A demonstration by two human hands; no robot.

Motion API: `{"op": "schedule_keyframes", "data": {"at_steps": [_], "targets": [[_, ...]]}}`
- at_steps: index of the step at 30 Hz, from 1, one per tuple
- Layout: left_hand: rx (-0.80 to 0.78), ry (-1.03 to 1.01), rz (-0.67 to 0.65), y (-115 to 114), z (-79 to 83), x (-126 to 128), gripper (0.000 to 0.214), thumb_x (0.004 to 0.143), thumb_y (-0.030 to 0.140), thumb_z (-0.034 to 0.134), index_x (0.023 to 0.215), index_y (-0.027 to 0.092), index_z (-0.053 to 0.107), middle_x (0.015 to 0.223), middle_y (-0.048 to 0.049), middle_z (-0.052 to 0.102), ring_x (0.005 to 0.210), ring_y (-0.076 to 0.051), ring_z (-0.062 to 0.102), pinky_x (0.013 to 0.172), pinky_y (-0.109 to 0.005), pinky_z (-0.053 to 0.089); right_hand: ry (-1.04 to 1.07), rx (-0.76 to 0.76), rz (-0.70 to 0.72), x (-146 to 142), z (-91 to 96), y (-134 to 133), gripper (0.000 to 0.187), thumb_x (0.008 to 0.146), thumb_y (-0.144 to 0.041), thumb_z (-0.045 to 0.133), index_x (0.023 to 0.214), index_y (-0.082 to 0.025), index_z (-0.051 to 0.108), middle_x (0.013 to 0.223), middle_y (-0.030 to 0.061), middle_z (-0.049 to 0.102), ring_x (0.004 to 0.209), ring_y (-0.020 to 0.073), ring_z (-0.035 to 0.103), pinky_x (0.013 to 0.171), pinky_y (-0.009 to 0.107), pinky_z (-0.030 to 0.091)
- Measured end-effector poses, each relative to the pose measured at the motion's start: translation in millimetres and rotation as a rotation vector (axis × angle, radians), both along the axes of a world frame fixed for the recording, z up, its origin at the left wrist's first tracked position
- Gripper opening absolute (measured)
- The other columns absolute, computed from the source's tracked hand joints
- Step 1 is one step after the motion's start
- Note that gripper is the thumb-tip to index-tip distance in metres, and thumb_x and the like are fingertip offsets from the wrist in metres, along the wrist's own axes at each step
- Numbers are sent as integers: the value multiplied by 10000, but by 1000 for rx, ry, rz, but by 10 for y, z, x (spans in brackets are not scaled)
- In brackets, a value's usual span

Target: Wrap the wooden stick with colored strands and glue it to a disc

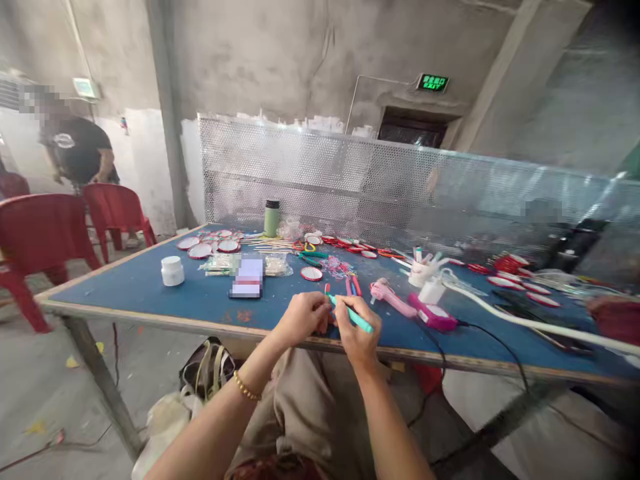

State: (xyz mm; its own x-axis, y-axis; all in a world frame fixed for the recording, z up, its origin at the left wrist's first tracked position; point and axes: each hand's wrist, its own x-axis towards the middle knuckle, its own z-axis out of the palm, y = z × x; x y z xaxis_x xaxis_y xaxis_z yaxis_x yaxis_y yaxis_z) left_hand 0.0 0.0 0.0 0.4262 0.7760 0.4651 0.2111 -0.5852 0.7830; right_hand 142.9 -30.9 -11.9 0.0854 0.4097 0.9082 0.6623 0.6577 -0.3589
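Note:
My right hand [359, 333] grips a teal marker pen [357, 320], its tip pointing up and left toward my left hand. With fingers curled together at the table's front edge, my left hand [303, 315] pinches something mostly hidden; a reddish bit [330, 324] shows between the two hands. Just beyond the fingertips is a small red-and-white piece [327, 289]. Close by lie pliers with red and blue handles [353, 287], a round white disc with a red rim [311, 274] and a heap of pink and blue strands [338, 267].
On the blue table [135, 283] are a white jar [173, 271], a phone [247, 277], a green bottle [271, 219], a pen cup [420, 272] and a magenta box [434, 313] with a black cord. Behind stands a perforated metal panel [310, 173]. A person [80, 150] stands far left near red chairs [45, 230].

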Motion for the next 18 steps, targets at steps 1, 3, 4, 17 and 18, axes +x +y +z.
{"op": "schedule_keyframes", "data": {"at_steps": [1, 3, 4, 17, 18], "targets": [[-2, 2, 4, 2, 1, 4, 257, 873, 221, 471, 623, 182, 516, 527, 23, 633, 524, -106, 569, 615, -194, 416, -1, -2, 0, -3, 8, 5, 152, 930, -239, 563, 813, -186, 643, 692, -4, 693, 584, 128, 657, 601, 235, 507], [-9, 4, 8, 4, 3, 11, 251, 871, 225, 474, 627, 183, 517, 528, 24, 632, 521, -105, 568, 612, -194, 417, 0, -7, 0, -6, 19, 12, 155, 931, -244, 560, 812, -189, 643, 693, -1, 696, 581, 131, 657, 595, 237, 507], [-14, 4, 8, 4, 5, 13, 249, 871, 227, 476, 630, 183, 518, 529, 25, 632, 519, -105, 568, 610, -194, 418, 3, -10, 1, -5, 21, 14, 156, 931, -247, 559, 812, -190, 643, 693, 0, 697, 580, 133, 658, 591, 238, 507], [-48, -5, 2, 3, 0, 14, 246, 877, 254, 481, 647, 182, 531, 532, 24, 635, 509, -107, 579, 597, -192, 431, 28, -29, 5, 5, 9, 19, 142, 924, -245, 566, 819, -193, 646, 657, -2, 685, 573, 141, 665, 562, 237, 496], [-45, -5, 2, 1, 3, 14, 245, 876, 250, 480, 646, 182, 529, 533, 24, 637, 509, -106, 579, 600, -192, 431, 26, -29, 6, 4, 10, 19, 140, 924, -243, 567, 820, -193, 646, 656, -2, 684, 573, 140, 665, 565, 237, 497]]}}
